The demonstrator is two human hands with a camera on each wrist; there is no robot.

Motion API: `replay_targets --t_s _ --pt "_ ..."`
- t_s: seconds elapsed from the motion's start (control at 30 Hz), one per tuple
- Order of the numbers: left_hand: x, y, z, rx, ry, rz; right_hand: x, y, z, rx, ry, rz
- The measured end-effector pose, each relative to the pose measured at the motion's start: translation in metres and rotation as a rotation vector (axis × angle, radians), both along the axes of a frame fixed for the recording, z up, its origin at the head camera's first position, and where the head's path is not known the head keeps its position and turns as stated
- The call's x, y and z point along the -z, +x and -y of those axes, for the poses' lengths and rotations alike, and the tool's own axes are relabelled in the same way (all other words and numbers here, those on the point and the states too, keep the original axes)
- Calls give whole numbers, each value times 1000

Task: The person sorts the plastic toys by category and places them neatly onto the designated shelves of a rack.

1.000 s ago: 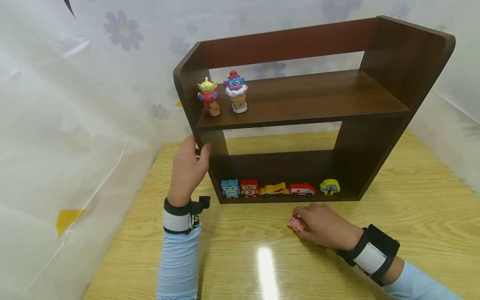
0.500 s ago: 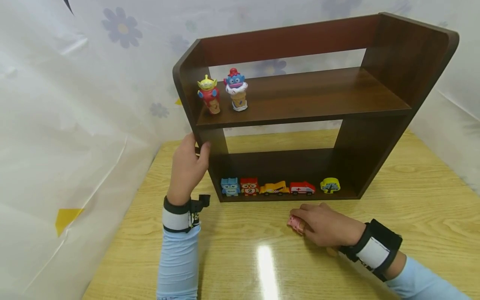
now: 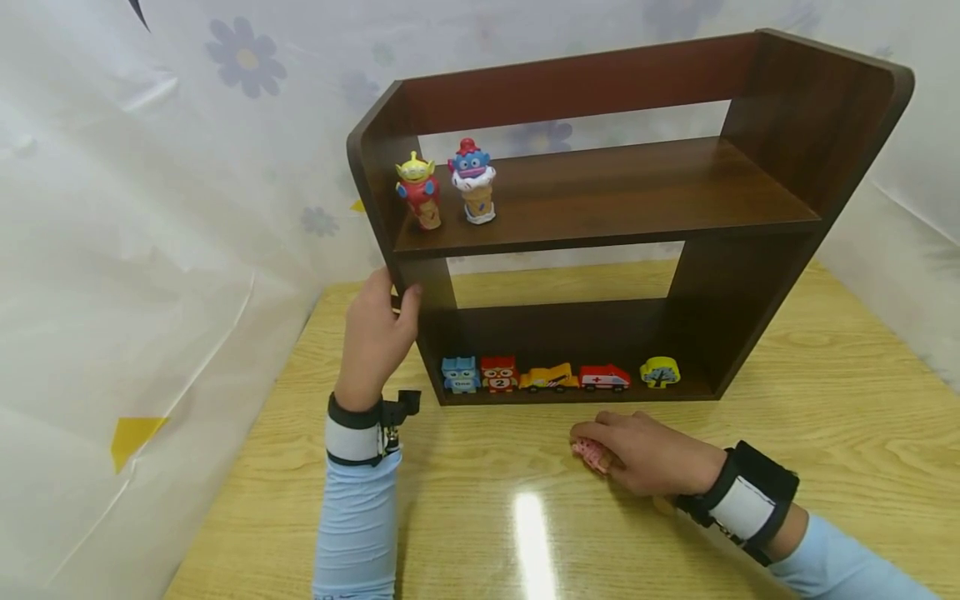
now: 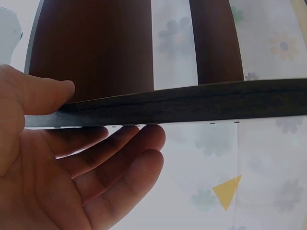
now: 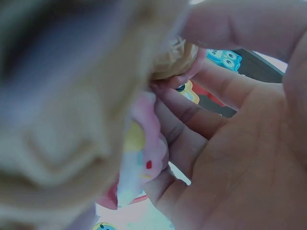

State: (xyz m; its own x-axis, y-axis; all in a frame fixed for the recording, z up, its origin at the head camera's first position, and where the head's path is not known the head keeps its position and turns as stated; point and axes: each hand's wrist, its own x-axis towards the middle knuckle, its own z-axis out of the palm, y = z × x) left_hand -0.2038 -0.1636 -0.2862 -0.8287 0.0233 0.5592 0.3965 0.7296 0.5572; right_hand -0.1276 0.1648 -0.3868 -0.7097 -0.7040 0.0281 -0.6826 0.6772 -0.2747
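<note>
My left hand [image 3: 375, 342] grips the left side panel of a dark brown two-tier shelf [image 3: 600, 192]. In the left wrist view, the thumb lies on the inner face of the panel [image 4: 201, 103] and the fingers lie along its outer face. Just in front of the shelf, my right hand [image 3: 652, 454] pinches a small pink toy [image 3: 591, 456] low over the table. The right wrist view shows its ice-cream-cone part [image 5: 175, 62] at the fingertips. A second, blurred cone-shaped toy [image 5: 72, 143] fills that view close to the camera; whether the hand holds it, I cannot tell.
Two ice-cream-cone figures, one red with a yellow head [image 3: 418, 193] and one blue-headed [image 3: 474, 183], stand at the upper tier's left. Below are a blue owl [image 3: 461, 376], a red owl [image 3: 499, 375], a yellow truck [image 3: 549, 379], a red ambulance [image 3: 604, 378] and a yellow tree [image 3: 660, 372].
My right fingers have shifted slightly over the pink toy, which has turned a little and moved slightly toward me. My left hand keeps its grip on the shelf.
</note>
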Motion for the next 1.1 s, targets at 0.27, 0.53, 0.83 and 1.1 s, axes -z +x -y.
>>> replay_targets --t_s 0.27,0.53,0.83,1.1 --pt "0 -1 0 1 -2 -15 0 -1 1 22 -31 52" --pt "0 0 0 3 5 -12 4 0 -1 68 -64 56" --pt "1 0 1 1 9 6 1 3 0 82 -127 19" --pt "1 0 0 2 10 4 -17 10 1 111 -197 -86"
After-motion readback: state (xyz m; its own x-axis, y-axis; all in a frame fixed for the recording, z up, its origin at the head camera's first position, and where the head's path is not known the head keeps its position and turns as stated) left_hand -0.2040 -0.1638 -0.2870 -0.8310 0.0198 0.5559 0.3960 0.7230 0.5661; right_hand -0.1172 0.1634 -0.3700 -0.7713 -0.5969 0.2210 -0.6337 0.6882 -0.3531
